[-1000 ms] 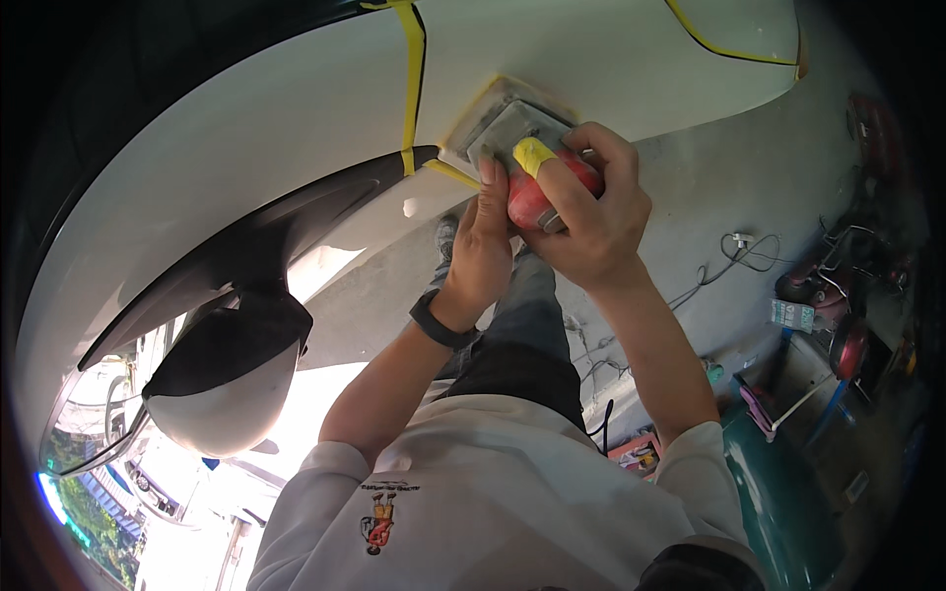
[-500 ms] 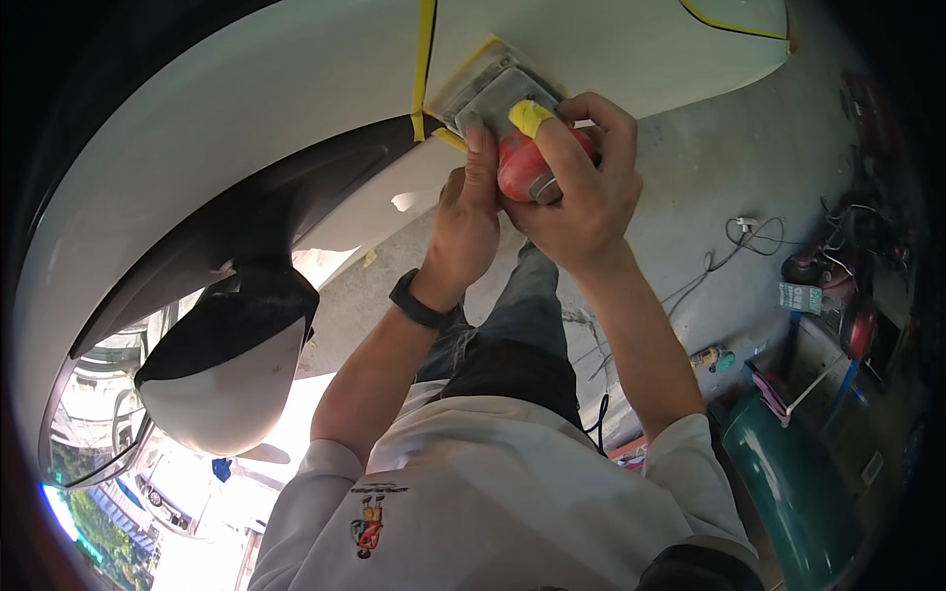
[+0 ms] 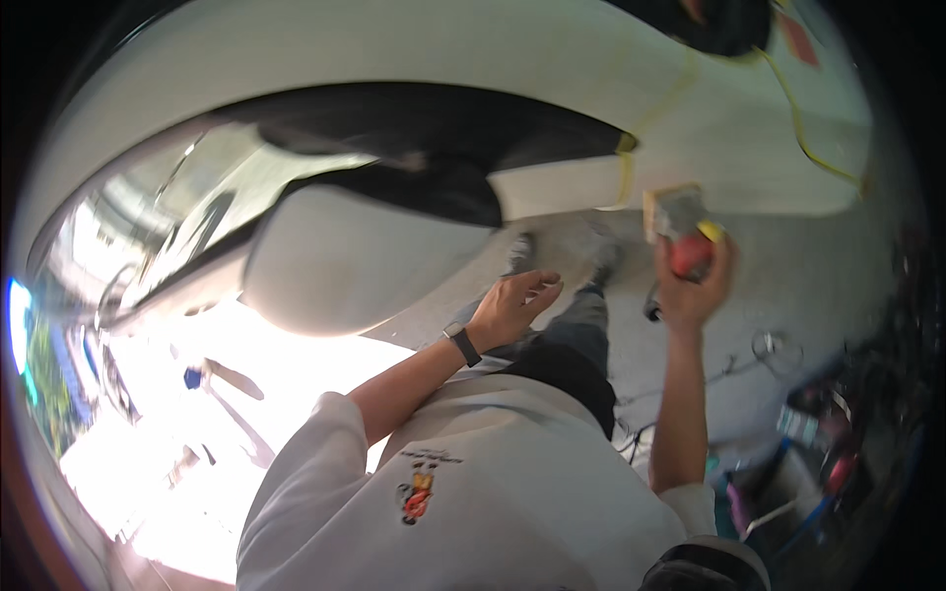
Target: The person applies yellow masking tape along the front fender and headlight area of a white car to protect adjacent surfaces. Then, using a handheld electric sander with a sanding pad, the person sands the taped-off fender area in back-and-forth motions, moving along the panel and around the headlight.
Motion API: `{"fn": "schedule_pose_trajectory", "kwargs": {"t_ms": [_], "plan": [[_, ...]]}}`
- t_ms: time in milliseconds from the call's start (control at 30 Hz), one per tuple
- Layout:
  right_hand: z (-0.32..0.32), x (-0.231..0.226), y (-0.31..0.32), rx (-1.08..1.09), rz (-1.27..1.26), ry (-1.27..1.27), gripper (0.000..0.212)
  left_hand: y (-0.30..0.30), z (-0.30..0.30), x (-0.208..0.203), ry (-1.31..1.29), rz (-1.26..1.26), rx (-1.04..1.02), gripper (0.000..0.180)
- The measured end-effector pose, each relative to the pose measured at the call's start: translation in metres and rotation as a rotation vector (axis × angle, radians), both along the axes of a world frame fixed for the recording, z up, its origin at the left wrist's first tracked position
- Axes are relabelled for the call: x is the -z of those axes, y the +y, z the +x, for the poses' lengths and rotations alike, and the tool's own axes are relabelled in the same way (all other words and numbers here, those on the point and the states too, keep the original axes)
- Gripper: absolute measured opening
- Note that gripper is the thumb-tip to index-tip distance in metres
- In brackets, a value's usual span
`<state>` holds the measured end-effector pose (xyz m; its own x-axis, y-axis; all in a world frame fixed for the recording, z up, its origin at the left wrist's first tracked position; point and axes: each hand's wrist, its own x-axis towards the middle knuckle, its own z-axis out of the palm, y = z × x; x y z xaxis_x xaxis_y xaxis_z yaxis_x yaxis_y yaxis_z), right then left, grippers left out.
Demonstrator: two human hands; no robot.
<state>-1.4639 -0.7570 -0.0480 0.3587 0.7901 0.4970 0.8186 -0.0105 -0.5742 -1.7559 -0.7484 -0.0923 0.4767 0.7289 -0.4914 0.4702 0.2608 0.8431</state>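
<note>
My right hand (image 3: 690, 300) grips a red palm sander (image 3: 692, 258). Its flat grey pad with a yellowish edge (image 3: 678, 210) points away from me, over the floor below the white car body panel (image 3: 562, 187), apart from it as far as I can see. Yellow material wraps a fingertip of that hand. My left hand (image 3: 514, 307) hangs empty in front of my waist, its fingers loosely bent and apart. Nearest to it is the car's side mirror (image 3: 355, 256), white with a black base. Yellow masking tape (image 3: 796, 123) lines parts of the panel.
Black trim (image 3: 424, 116) runs along the car's side. Cables (image 3: 778, 350) lie on the grey floor (image 3: 788, 266) to the right, near blurred equipment (image 3: 838, 443). A dark shape (image 3: 724, 25) at the top right cannot be made out.
The sander has come off the taped panel and moved right in my right hand. My left hand has let go of it and dropped towards my waist. The view has swung left.
</note>
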Motion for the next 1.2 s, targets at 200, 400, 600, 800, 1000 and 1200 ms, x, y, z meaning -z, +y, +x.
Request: {"fn": "schedule_pose_trajectory", "kwargs": {"t_ms": [200, 400, 600, 800, 1000, 1200], "plan": [[0.04, 0.001, -0.047, 0.07, -0.215, -0.067, 0.066, -0.019, -0.338, 0.016, 0.772, 0.715, -0.81, 0.062], [0.039, -0.017, -0.059, 0.322, -0.587, 0.037, 0.073, 0.002, -0.615, -0.011, 1.617, 0.529, -0.426, 0.084], [0.029, -0.039, -0.053, -0.047, -0.339, -0.167, 0.064, 0.056, -0.705, 0.014, 1.778, 0.508, 0.254, 0.044], [0.001, -0.051, -0.03, -0.074, -0.196, -0.177, 0.063, 0.043, -0.753, 0.026, 1.717, 0.476, 0.136, 0.068], [0.015, -0.043, 0.023, 0.016, -0.101, -0.237, 0.067, 0.017, -0.719, 0.02, 2.05, 0.203, 0.309, 0.064], [0.009, -0.04, 0.049, 0.054, -0.029, -0.258, 0.064, -0.097, -0.672, 0.006, 1.876, 0.056, 0.255, 0.046]]}}
